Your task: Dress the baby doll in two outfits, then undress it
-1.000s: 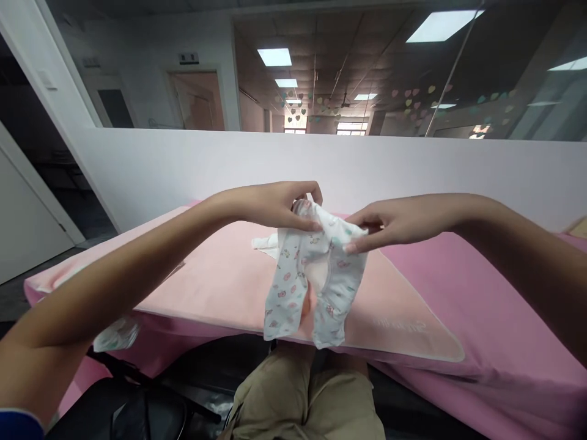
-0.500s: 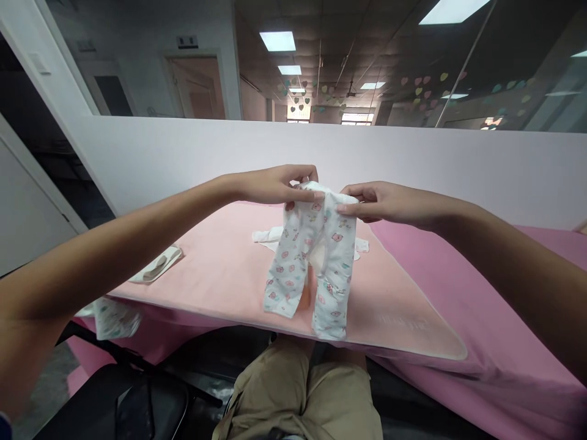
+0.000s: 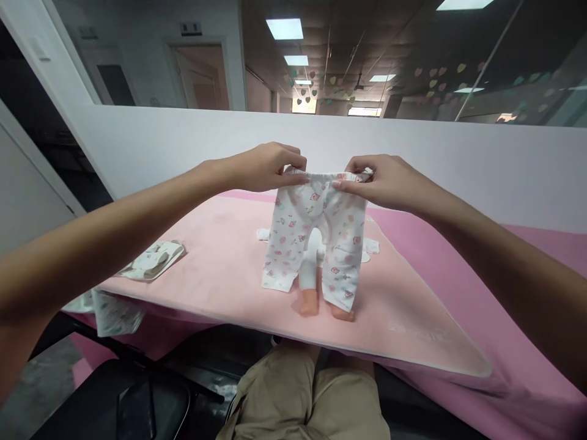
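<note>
Over middle of pink mat (image 3: 220, 260), printed baby trousers (image 3: 291, 238) hang in front of doll (image 3: 309, 272), most of it hidden; your left hand (image 3: 273, 168) pinches left end of waistband (image 3: 321, 177), your right hand (image 3: 389, 180) pinches right end, thumbs on near side. Done: trousers held up, waistband spread wide, both trouser legs dangling. Seemingly remaining: trousers not yet on doll; one bare foot (image 3: 309, 303) shows between trouser legs, other just below right cuff, leg above it hidden. Folded cloth (image 3: 158, 260) lies untouched at left
</note>
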`<move>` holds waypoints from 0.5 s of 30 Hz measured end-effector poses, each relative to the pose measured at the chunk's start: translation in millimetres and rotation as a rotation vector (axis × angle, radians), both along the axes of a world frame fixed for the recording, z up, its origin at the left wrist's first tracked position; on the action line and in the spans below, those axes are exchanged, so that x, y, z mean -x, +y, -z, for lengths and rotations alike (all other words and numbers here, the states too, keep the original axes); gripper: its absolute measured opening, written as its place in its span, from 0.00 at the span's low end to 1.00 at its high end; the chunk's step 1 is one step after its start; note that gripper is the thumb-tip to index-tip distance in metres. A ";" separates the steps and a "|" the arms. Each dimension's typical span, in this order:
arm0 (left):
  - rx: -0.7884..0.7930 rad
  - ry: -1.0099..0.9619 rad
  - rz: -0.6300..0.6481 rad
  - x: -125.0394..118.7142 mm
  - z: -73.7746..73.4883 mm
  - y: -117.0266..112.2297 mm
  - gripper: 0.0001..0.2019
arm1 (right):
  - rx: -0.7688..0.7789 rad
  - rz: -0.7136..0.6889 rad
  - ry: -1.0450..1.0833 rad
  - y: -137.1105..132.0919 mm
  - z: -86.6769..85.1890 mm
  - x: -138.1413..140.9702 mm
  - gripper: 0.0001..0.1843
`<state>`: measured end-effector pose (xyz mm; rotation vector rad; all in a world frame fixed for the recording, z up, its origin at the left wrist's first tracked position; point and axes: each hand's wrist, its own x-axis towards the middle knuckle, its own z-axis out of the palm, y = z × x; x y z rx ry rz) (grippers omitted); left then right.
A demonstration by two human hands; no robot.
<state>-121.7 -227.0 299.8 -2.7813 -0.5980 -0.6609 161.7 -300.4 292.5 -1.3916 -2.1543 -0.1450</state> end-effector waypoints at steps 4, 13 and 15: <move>-0.076 -0.002 -0.029 12.7 12.0 19.8 0.19 | -0.159 0.047 -0.022 20.7 4.3 19.0 0.24; -0.340 -0.080 -0.491 164.0 6.1 124.4 0.26 | -0.357 -0.019 0.202 68.6 36.8 69.7 0.15; -0.293 -0.145 -0.687 225.2 15.3 146.9 0.30 | -0.277 -0.044 0.246 71.9 52.4 72.8 0.15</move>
